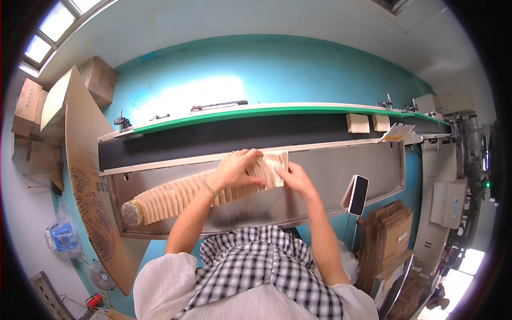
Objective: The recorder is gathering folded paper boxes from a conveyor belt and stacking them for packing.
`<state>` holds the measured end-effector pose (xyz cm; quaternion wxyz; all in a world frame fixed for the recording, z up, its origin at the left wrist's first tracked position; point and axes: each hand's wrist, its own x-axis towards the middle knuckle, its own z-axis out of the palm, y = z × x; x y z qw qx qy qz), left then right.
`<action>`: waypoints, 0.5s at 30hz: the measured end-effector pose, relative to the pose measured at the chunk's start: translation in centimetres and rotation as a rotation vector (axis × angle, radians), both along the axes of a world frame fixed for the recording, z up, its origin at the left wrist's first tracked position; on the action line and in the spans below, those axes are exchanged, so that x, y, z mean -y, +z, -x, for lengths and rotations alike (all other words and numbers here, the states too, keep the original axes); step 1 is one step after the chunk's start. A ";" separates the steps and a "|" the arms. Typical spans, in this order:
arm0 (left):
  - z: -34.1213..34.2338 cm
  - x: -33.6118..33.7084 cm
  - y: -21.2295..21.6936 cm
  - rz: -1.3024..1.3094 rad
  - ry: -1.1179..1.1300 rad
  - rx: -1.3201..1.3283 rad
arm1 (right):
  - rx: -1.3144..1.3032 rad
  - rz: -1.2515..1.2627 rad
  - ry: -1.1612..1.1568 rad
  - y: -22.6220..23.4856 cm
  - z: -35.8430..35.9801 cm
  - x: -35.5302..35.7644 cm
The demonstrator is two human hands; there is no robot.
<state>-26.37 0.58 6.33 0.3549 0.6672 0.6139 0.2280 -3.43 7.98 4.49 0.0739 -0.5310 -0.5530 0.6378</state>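
A long row of beige folded paper packets [176, 198] stands on edge along a metal tray [336, 165], slanting from lower left to the middle. My left hand [238, 169] lies over the row near its right end, thumb on the near side and fingers on the far side, gripping a section. At the very end, my right hand [294, 178] pinches a few paper packets [276, 162] between thumb and fingers. These lean a little apart from the rest of the row. A rounded, mottled block [132, 213] rests against the row's left end.
Behind the tray runs a black conveyor belt [224, 141] with a green edge, carrying two beige packets [358, 123]. A phone [358, 196] stands at the tray's near right edge. Flattened cardboard [381, 234] is stacked below it. A large cardboard sheet [88, 176] stands at the left.
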 end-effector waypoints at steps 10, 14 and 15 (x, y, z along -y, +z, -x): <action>-0.1 -0.1 -0.1 -0.025 -0.019 -0.005 | -0.004 -0.267 -0.058 -1.2 1.7 2.1; -0.2 0.1 -0.4 -0.041 -0.004 -0.036 | 0.135 -0.614 -0.109 -0.5 1.1 2.2; -0.3 0.1 -0.4 -0.041 -0.004 -0.032 | 0.134 -0.700 -0.065 -0.1 1.2 1.9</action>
